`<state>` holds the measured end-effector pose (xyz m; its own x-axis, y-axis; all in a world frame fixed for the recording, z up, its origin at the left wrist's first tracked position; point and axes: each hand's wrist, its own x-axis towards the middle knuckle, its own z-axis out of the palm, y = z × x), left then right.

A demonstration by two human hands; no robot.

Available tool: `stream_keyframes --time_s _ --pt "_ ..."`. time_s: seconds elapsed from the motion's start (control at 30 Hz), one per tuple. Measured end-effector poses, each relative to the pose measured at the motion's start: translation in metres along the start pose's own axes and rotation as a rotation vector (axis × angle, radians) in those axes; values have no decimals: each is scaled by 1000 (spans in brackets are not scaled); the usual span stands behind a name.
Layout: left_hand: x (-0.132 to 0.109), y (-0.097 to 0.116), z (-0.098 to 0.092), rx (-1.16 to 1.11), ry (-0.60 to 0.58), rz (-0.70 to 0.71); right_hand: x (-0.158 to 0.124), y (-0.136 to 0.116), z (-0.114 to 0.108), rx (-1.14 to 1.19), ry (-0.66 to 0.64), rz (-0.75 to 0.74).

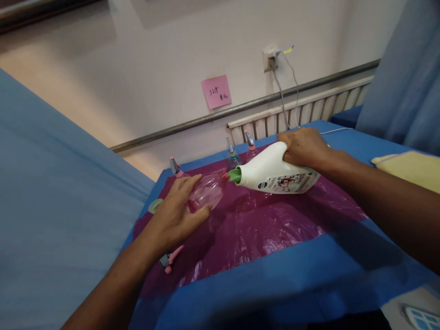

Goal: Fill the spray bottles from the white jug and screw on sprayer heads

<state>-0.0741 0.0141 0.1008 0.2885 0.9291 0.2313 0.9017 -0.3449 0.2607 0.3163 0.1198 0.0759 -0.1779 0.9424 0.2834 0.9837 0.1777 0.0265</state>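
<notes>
Surface, blue-covered [275, 266]: nearest, with a wrinkled purple plastic sheet [271, 224] laid over it.

Trigger spray head, grey and pink [172, 260]: one, loose on the sheet, below the left forearm. Likely light and stiff.

Left hand [177, 206]: wrapped on a bottle, thumb on the near side, fingers over the far side.

Bottle, clear pink plastic [209, 190]: one, without spray head, held tilted above the sheet, neck toward the jug. Judged light and thin-walled, apt to dent if squeezed and slippery if wet; best hold, a loose wrap at mid-body, clear of the neck.

Jug, white plastic, printed label [264, 169]: one, tipped nearly flat, green pour spout [234, 175] at the bottle's neck; whether they touch cannot be told. Judged heavier than the bottle, fairly stiff, with a shifting load if liquid is inside; best hold, the moulded handle.

Right hand [302, 145]: closed round that handle.

Cap, pale green [154, 206]: one, left of the bottle.

Spray bottles, heads fitted: three, behind; one pink-collared at left [177, 169], one teal-collared [233, 158], one pink-collared beside it [252, 145].

Wall: pink handwritten note [216, 91], socket with plugs [271, 58].
</notes>
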Motion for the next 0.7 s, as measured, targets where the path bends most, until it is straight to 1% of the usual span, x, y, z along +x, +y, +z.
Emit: stream_keyframes --time_s 0.13,0.33,0.5,0.6,0.7 --pt "1 5 -5 10 -38 15 0 -2 -2 11 3 -2" --pt "4 16 -13 -42 -88 -106 0 -5 -2 26 9 -40" --pt "3 14 -17 -11 -95 -81 2 -4 2 72 24 -37" --pt "3 13 -21 12 -127 -90 2 -4 3 62 18 -38" --pt "3 13 -25 16 -144 -35 3 -5 3 49 10 -46"
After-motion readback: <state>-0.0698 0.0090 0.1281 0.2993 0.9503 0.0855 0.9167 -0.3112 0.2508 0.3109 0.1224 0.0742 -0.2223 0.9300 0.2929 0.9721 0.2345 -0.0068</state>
